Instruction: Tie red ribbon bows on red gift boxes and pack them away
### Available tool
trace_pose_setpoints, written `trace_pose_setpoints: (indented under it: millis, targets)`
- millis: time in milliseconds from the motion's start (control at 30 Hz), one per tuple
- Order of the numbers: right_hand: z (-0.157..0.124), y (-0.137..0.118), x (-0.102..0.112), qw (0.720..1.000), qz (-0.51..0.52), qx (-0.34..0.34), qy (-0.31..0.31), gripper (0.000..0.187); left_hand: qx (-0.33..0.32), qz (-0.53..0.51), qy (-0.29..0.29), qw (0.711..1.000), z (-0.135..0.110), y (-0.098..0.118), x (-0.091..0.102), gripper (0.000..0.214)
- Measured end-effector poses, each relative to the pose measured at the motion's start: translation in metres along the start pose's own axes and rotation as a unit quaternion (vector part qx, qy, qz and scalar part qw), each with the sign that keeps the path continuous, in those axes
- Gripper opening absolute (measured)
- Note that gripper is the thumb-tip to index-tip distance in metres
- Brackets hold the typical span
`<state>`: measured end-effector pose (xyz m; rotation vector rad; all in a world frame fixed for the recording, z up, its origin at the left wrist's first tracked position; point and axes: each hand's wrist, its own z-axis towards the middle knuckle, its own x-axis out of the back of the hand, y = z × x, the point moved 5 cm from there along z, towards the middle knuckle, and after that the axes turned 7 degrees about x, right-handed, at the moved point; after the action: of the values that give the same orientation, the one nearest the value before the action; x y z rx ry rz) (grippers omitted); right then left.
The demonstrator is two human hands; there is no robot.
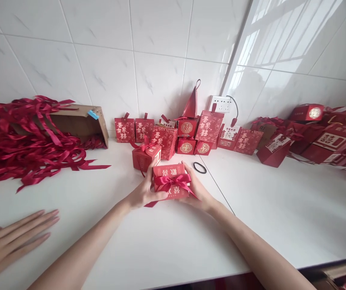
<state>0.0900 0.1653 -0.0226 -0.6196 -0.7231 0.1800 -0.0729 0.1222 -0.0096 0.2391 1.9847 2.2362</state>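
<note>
Between my two hands is a red gift box [163,171] with white characters, a satin bow [173,182] tied across its top. My left hand [145,191] grips its left side, thumb along the near edge. On the right side my right hand [197,188] is closed round it, some fingers hidden behind the box. Just beyond stands another red box with a ribbon bow [144,155], close to my left fingertips. A black ring-shaped band [200,167] lies on the table a little past my right hand.
Another person's hand [19,237] rests flat at the left. Red ribbons [34,149] spill from a cardboard box [100,121]. Red cards [124,129] and stacked boxes [186,146] stand along the wall by a power strip [219,104]. More red boxes [326,141] pile up at right.
</note>
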Motion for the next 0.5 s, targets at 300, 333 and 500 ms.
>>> trace_pose_setpoints:
  millis: [300,333,500]
  targets:
    - [0.000,0.002,-0.007,0.996,0.014,-0.073,0.045,0.081,0.035,0.045,0.173,0.983,0.007,-0.004,0.004,0.066]
    - [-0.001,0.002,-0.008,0.993,-0.005,-0.109,0.046,0.067,0.032,0.048,0.193,0.979,0.007,-0.003,0.008,0.064]
    - [-0.005,-0.015,-0.021,0.961,-0.102,-0.241,-0.095,0.034,0.028,0.090,0.282,0.955,0.003,0.003,0.017,0.060]
